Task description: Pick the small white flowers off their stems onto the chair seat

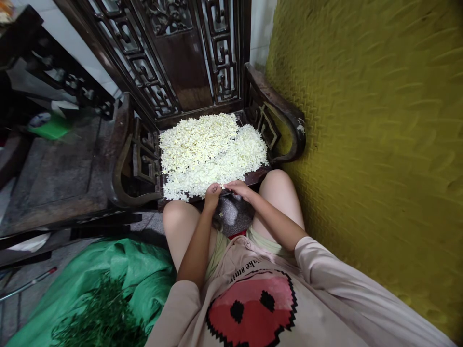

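A heap of small white flowers [210, 149] covers the seat of a dark carved wooden chair [275, 111] in front of me. My left hand [212, 193] is at the seat's front edge, fingers curled closed at the rim of the heap. My right hand [237, 187] sits beside it, fingertips pinched toward the left hand on what looks like a single white flower [223, 186]. One loose flower [221, 214] lies on the floor between my knees.
A yellow-green textured wall [379, 144] rises close on the right. A green sheet [119, 279] with a pile of green stems [101, 318] lies on the floor at lower left. A low dark wooden table [61, 173] stands left of the chair.
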Demonstrator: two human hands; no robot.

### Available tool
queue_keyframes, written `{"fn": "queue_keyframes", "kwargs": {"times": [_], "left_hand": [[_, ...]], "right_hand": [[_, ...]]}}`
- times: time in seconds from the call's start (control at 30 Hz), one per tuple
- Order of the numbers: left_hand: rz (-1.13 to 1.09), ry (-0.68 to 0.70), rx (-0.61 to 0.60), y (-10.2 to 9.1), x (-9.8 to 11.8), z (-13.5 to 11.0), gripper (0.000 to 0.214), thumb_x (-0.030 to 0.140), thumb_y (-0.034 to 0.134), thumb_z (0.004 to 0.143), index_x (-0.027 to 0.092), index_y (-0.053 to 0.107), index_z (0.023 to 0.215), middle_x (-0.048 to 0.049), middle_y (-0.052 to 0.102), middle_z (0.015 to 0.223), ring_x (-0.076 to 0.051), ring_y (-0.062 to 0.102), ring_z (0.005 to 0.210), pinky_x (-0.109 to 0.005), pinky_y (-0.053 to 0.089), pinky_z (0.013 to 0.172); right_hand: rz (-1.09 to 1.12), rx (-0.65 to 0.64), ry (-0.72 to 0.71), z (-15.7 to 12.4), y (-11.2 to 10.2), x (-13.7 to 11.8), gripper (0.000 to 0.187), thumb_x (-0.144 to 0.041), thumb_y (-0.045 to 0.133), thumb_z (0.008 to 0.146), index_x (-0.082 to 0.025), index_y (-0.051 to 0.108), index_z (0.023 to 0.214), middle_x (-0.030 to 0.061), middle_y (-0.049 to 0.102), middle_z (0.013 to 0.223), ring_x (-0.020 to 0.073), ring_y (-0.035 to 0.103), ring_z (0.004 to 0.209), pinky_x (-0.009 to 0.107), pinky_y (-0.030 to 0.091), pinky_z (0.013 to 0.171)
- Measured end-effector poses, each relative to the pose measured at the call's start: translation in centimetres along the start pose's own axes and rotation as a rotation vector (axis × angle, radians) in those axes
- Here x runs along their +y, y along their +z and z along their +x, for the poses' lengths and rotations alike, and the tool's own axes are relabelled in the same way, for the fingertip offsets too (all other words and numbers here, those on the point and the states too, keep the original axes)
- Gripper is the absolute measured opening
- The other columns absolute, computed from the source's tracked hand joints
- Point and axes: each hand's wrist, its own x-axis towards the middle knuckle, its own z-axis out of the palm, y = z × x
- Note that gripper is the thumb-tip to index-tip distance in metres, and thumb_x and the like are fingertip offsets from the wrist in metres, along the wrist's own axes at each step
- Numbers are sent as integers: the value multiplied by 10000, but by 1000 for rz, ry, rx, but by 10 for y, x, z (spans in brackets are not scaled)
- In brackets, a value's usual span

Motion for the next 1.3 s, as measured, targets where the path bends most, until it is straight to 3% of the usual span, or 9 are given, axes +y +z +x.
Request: {"fn": "queue_keyframes", "kwargs": {"times": [0.2,0.37,0.5,0.77,1.07,1.3], "left_hand": [[71,56,58,3,-7,1,90,264,523,654,179,494,654,51,407,541,-84,363,505,-221,302,533],[87,81,80,3,-9,3,106,283,515,663,181,488,669,46,413,561,-85,365,513,-218,305,537],[100,81,63,2,-7,1,115,293,516,658,183,483,667,49,393,544,-87,347,504,-222,293,528],[167,106,57,1,-8,1,72,239,518,643,173,493,658,51,418,554,-85,364,518,-216,301,547],[25,10,49,2,-7,2,76,243,487,672,170,479,652,68,362,499,-77,326,475,-209,264,512],[76,52,29,5,-8,2,137,300,526,699,164,538,699,31,503,596,-97,446,558,-221,345,578]], "right_hand": [[-71,180,-158,4,3,2,336,-466,670,532,-156,573,621,-19,536,589,103,456,593,228,339,588],[-51,48,-182,3,4,-2,359,-507,592,624,-149,628,639,10,600,636,125,503,643,239,369,644],[-17,18,-172,2,4,-3,321,-452,653,576,-140,648,653,17,634,674,127,527,650,242,381,661],[-49,42,-152,2,2,-2,279,-390,661,562,-128,673,657,31,663,679,148,570,663,244,404,654],[-155,138,-202,5,2,1,182,-287,604,590,-125,673,632,39,666,672,156,589,677,243,420,668],[-255,228,-271,5,1,2,177,-255,564,609,-110,664,627,30,634,614,128,539,596,225,388,591]]}}
